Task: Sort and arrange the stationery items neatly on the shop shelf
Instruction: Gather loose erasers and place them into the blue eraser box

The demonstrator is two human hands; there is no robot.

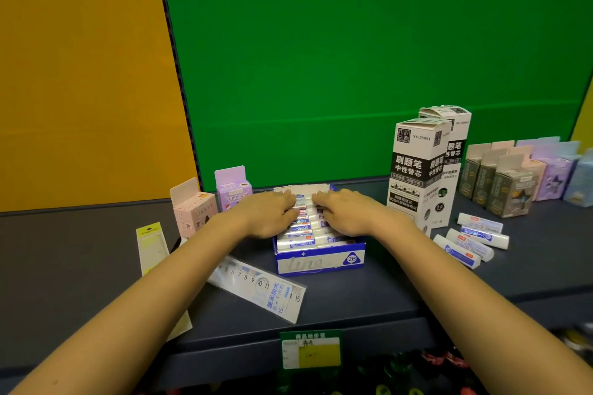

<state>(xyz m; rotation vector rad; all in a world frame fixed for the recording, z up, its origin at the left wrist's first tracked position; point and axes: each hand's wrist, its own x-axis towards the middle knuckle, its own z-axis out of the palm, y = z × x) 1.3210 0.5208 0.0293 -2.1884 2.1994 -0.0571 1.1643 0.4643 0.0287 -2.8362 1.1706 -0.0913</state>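
A blue and white display box (pixel 321 261) marked 2B stands on the dark shelf (pixel 369 298), filled with several white erasers in blue sleeves (pixel 303 231). My left hand (pixel 268 216) and my right hand (pixel 345 215) both lie palm down on the erasers inside the box, fingers curled onto the rows. Whether either hand grips an eraser is hidden by the fingers. Several loose erasers (pixel 471 242) lie to the right of the box.
A packaged ruler (pixel 260 289) lies left of the box, beside a yellow packet (pixel 152 247). Pink (pixel 192 210) and purple (pixel 232 191) small boxes stand behind. Two tall refill cartons (pixel 417 170) and rows of small boxes (pixel 513 179) stand at right. A price tag (pixel 310 351) hangs on the shelf edge.
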